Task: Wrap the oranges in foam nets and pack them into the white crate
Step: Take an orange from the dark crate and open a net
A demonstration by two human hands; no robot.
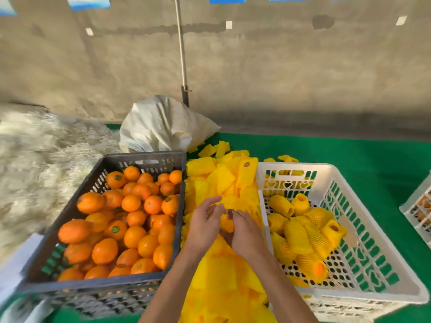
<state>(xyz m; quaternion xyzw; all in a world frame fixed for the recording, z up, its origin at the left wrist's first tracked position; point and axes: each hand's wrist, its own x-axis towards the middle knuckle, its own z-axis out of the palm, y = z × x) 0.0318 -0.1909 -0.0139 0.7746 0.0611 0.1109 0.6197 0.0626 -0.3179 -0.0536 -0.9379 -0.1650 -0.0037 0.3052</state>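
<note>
Yellow foam nets [224,183] lie heaped between both crates. Left hand [205,220] and right hand [242,231] meet over the heap, fingers curled, pinching one net together. Oranges [130,220] fill the dark crate [144,159] left of them; wrapped oranges [300,231] lie in the white crate [382,231] right of them.

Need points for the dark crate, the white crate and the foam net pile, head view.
dark crate [144,157]: head view, on its far rim.
white crate [291,165]: head view, on its far rim.
foam net pile [224,176]: head view, on a loose yellow net between the two crates.
</note>
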